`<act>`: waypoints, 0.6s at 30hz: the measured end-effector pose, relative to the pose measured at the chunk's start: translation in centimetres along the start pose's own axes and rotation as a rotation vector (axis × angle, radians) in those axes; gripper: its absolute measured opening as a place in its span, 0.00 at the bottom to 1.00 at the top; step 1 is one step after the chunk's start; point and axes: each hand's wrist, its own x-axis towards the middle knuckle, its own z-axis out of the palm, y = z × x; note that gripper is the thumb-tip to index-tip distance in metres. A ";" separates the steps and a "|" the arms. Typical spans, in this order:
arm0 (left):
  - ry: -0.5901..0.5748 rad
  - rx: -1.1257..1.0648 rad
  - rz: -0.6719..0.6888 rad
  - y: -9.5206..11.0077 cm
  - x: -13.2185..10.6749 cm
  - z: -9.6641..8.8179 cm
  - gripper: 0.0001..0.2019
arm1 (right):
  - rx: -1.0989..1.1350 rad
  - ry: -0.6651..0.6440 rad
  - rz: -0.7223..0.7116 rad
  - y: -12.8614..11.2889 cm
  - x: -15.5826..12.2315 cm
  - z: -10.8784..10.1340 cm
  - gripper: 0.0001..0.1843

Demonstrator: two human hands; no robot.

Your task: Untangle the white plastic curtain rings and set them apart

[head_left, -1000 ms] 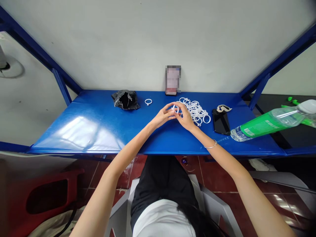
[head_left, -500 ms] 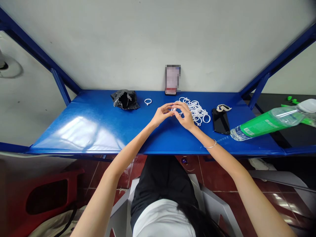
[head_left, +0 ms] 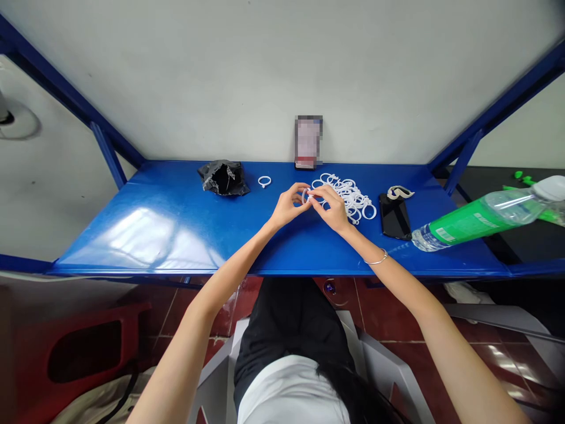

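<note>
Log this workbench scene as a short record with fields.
left hand: pinches a white ring at the fingertips
right hand: pinches the same ring from the other side
ring pile: loose white rings, just beyond the right hand
single ring: lies alone, left of the hands
black bag: crumpled, left of the single ring
dark phone: lies flat, right of the pile
bottle: green label, at the table's right end
table: blue, glossy
</note>
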 end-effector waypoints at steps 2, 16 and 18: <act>0.007 0.032 0.015 0.1 0.0 0.0 0.23 | 0.011 -0.002 -0.007 0.0 0.0 0.0 0.13; 0.031 0.156 0.070 -0.1 -0.1 0.2 0.20 | -0.005 0.000 0.010 0.2 -0.2 0.1 0.16; 0.030 0.170 0.086 -0.1 -0.1 0.2 0.19 | -0.022 0.000 0.006 0.2 -0.2 0.1 0.16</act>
